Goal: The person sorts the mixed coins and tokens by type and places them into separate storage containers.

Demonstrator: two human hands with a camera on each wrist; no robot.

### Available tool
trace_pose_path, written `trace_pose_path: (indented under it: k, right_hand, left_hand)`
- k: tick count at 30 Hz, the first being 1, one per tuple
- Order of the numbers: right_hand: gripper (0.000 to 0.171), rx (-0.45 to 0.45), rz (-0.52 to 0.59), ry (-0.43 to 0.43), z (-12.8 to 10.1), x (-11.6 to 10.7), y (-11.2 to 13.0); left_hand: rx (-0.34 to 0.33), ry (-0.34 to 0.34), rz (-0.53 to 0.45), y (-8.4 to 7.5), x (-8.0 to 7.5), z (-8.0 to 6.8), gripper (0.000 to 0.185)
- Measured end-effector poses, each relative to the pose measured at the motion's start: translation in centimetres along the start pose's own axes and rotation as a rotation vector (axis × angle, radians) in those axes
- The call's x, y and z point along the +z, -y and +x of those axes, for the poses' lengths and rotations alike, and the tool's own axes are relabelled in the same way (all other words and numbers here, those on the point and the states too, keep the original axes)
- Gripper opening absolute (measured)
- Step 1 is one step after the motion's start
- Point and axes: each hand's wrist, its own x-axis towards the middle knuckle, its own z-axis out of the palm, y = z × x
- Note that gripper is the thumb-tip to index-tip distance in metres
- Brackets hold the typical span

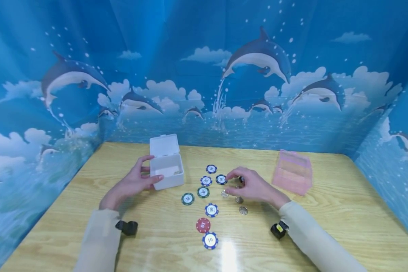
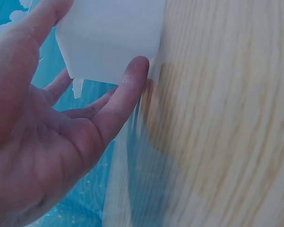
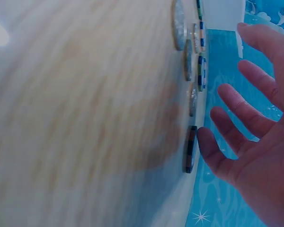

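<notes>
Dolphin backdrop (image 1: 139, 41) hangs behind the wooden table (image 1: 170, 241), and from here I see a translucent pink box (image 1: 292, 173) on the person's right, white box (image 1: 170, 183) with its lid up left of centre. Left hand (image 1: 140, 180) grips the white box; right hand (image 1: 249, 185), fingers loosely spread, is among poker chips (image 1: 203, 225) and smaller silver coins (image 1: 243, 210) mid-table.

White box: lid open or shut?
Open. In the head view, the lid is swung back at the far side of the white box, leaving the interior visible.
</notes>
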Motion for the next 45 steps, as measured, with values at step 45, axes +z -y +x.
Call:
trace_pose_path:
  k: [45]
  right_hand:
    - [0.019, 0.243, -0.168, 0.199, 2.3, 0.7, 2.4]
  left_hand:
    - [-0.009, -0.014, 0.000, -0.1, 0.1, -0.1, 0.101]
